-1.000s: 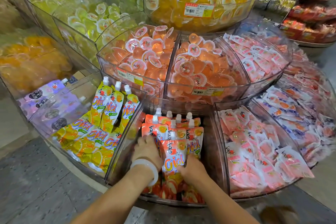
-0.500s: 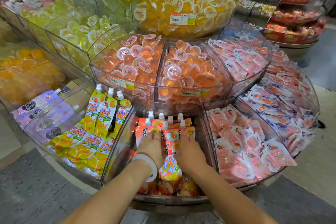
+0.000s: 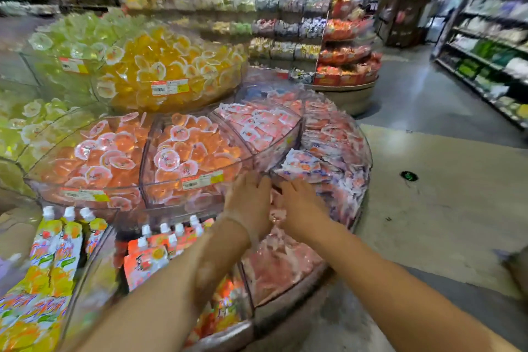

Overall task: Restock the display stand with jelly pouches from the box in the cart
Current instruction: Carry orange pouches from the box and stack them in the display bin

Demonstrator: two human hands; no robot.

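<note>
Over the clear acrylic bin of pink jelly packets (image 3: 281,266), left hand (image 3: 249,203) and right hand (image 3: 300,208) hover released, holding nothing; orange spouted jelly pouches (image 3: 154,248) look stocked, restocking apparently nearly done.

2 bare forearms reach in from the bottom edge, with no sleeves showing up to the frame's edge. The left hand (image 3: 251,203) seems to carry a pale band at the wrist, badly blurred. The right hand (image 3: 300,208) wears nothing.
</note>
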